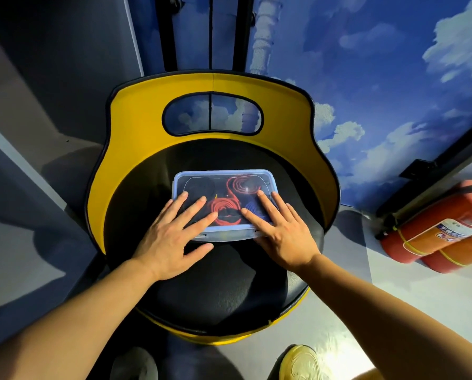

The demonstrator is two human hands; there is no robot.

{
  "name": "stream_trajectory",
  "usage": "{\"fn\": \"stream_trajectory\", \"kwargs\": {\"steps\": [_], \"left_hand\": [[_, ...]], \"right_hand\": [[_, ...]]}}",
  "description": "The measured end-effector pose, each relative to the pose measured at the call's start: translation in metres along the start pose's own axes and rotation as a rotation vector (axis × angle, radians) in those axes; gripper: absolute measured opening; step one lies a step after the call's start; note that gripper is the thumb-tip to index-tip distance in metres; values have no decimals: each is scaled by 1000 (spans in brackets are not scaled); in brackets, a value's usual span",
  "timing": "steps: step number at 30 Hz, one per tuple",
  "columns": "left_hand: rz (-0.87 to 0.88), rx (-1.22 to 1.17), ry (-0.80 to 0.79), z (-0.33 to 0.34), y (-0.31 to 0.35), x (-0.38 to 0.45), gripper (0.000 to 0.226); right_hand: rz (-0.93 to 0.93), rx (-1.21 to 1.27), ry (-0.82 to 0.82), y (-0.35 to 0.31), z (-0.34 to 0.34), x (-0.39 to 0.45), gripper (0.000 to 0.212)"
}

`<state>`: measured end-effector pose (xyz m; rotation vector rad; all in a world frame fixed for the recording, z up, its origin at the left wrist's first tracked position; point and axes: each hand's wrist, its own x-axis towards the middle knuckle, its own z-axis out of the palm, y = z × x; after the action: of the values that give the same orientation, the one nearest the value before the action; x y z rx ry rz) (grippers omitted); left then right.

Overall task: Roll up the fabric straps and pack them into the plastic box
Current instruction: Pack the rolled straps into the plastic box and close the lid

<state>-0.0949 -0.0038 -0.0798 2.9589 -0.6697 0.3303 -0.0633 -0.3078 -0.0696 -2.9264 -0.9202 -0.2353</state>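
**A:** What is in front of you, starting with the biggest thing?

**B:** The wall (380, 78) behind, painted as blue sky with white clouds. Below it stands the chair (136, 111), with a yellow backrest that has an oval cut-out and a round black seat (215, 292). To your right, two red fire extinguishers (432, 237) lie side by side on the pale floor (394, 311).

**A:** And the plastic box?

**B:** Your plastic box (221, 235) sits on the seat, towards the backrest. Its clear lid (223, 178) is on top, covering it.

**A:** Where are the straps?

**B:** Inside, seen through the lid. A rolled red strap (225, 211) lies near the front middle, a second red roll (243, 185) at the back right, and a blue roll (252, 208) at the front right, partly under your fingers. Something dark fills the back left corner; you cannot tell what it is.

**A:** Your hands?

**B:** Your left hand (171, 237) lies flat with fingers straight and spread, pressing on the lid's left front part, the thumb over the seat just in front of the box. Your right hand (281, 231) is likewise flat and spread, pressing the lid's right front part. Neither hand grips anything.

**A:** Anything smaller?

**B:** A yellowish shoe (302, 363) at the bottom edge.
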Motion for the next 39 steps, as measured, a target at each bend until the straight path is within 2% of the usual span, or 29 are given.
{"fn": "stream_trajectory", "kwargs": {"steps": [3, 5, 8, 19, 25, 29, 32, 36, 39], "left_hand": [[-15, -79, 2, -1, 0, 1, 60], [-8, -91, 12, 1, -1, 2, 57], [-4, -88, 29, 3, -2, 4, 57], [-14, -176, 194, 17, -1, 8, 45], [-94, -240, 125, 7, 4, 7, 52], [-154, -176, 133, -6, 16, 16, 52], [-120, -116, 105, -11, 28, 30, 55], [-16, -198, -10, -15, 49, 51, 62], [17, -109, -108, -11, 66, 64, 64]], "right_hand": [[-36, 76, 11, 0, -1, 0, 71], [-61, 115, 37, 2, 0, 1, 64], [-95, 88, 84, 6, 5, 4, 55], [-120, 10, 174, 15, 26, 6, 57], [-126, 151, 219, 11, 14, 6, 58], [-83, 261, 188, 14, 9, -1, 67], [-53, 244, 199, 23, 6, -5, 63], [34, 299, 216, 24, 5, -6, 59], [8, 312, 240, 26, 6, -6, 57]]}}
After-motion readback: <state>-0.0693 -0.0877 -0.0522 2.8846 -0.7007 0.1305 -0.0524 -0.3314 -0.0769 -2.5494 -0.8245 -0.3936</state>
